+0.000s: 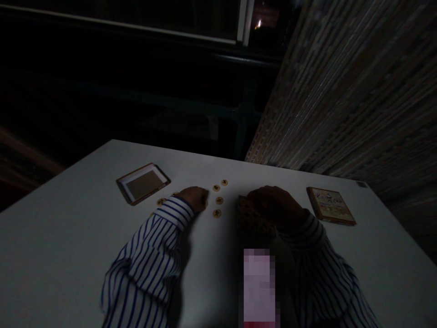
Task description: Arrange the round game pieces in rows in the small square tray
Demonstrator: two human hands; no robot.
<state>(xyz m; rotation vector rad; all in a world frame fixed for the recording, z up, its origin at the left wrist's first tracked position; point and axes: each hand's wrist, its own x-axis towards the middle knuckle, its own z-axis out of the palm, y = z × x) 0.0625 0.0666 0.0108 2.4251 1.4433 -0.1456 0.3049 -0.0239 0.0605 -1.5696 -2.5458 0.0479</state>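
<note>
My left hand (196, 199) is closed, its fingertips down at the white table. A round wooden xiangqi piece (206, 205) shows partly at those fingers. Just to the right lie several more xiangqi pieces (219, 200) with dark characters, and others (161, 201) are partly hidden behind the left wrist. My right hand (276, 202) is curled over the far right part of a dark box (251, 223), which is packed with rows of round pieces. Shadow hides its fingertips, so what they grip cannot be made out.
An upturned rectangular lid or tray (143, 182) with a pale inside rests at the left of the table (85, 218). At the right is a flat printed box or lid (331, 206). A string curtain (327, 91) hangs beyond the table's far right edge.
</note>
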